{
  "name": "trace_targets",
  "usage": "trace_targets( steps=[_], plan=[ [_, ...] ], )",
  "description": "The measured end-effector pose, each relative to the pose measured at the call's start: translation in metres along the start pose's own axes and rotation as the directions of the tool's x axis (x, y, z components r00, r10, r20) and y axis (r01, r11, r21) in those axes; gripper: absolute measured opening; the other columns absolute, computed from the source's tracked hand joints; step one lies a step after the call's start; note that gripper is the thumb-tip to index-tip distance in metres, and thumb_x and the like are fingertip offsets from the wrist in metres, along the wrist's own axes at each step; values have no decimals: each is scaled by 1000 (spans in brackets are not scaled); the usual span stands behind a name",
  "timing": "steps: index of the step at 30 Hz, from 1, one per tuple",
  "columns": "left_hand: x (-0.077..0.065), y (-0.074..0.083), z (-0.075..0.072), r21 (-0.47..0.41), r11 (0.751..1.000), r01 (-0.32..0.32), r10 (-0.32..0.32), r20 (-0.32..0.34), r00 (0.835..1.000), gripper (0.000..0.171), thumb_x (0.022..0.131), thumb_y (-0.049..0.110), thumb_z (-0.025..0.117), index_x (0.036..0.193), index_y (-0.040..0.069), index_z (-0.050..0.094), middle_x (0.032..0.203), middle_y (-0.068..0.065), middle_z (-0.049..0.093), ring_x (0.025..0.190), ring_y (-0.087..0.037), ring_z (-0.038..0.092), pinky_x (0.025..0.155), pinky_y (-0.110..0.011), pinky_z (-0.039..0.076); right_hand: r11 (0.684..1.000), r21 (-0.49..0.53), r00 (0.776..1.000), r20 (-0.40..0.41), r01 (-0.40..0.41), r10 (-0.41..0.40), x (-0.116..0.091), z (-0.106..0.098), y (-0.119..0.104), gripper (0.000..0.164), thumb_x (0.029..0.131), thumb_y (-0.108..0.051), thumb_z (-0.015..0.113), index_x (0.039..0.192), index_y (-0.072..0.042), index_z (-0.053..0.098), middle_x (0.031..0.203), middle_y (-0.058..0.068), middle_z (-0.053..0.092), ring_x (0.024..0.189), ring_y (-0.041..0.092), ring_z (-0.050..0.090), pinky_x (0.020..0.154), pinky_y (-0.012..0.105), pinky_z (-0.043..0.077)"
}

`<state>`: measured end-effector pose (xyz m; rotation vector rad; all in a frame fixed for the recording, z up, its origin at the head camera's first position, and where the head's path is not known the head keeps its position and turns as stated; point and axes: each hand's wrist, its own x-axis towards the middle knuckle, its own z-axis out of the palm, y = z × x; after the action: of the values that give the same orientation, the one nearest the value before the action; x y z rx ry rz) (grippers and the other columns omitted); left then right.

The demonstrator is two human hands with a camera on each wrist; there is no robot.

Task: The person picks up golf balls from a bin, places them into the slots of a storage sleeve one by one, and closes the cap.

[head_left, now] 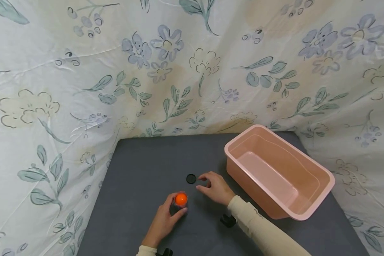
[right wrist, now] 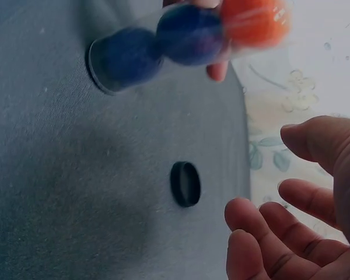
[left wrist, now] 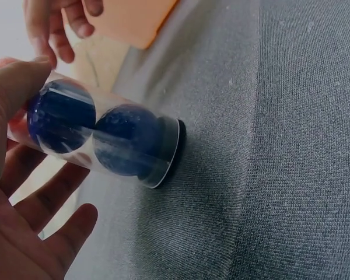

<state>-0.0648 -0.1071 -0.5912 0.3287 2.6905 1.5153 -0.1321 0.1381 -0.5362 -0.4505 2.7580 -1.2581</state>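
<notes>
My left hand [head_left: 162, 221] grips a clear tube [left wrist: 87, 125] near its upper end, thumb on one side and fingers on the other. Inside the tube are two dark blue balls [right wrist: 189, 35] with an orange ball [head_left: 180, 199] above them. The tube stands upright on the dark cloth, its lower end dark. My right hand [head_left: 216, 187] holds nothing, its fingers loosely bent and spread apart. A round black cap [head_left: 191, 179] lies on the cloth just left of the right fingertips, apart from them; the right wrist view shows its hollow side.
A pink plastic bin [head_left: 278, 172] stands on the right part of the dark grey tabletop [head_left: 140, 174], beside the right forearm. Nothing shows inside the bin. Floral cloth [head_left: 179, 71] hangs behind the table and along its sides.
</notes>
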Motion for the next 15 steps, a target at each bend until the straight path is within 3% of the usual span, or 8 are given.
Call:
trace_targets(
  steps=[7,15],
  plan=[
    [-3,-2,-2,-44,999,13,-12,22,1000,57,92,29,81,139,40,50,140,16,64,133,-16,61,112,-55,47,1000,0,1000,20,-17,17,11,8,9,33,92,-28,80,118,-10,73,113,14,70,79,10,57,69,24,53],
    [-4,-4,-5,-47,998,40,-38,44,998,57,91,32,82,139,33,52,135,8,67,127,-20,64,108,-58,49,998,-5,998,43,-55,55,19,16,15,36,91,-26,81,120,-6,72,113,13,70,83,13,58,75,29,55]
  ],
)
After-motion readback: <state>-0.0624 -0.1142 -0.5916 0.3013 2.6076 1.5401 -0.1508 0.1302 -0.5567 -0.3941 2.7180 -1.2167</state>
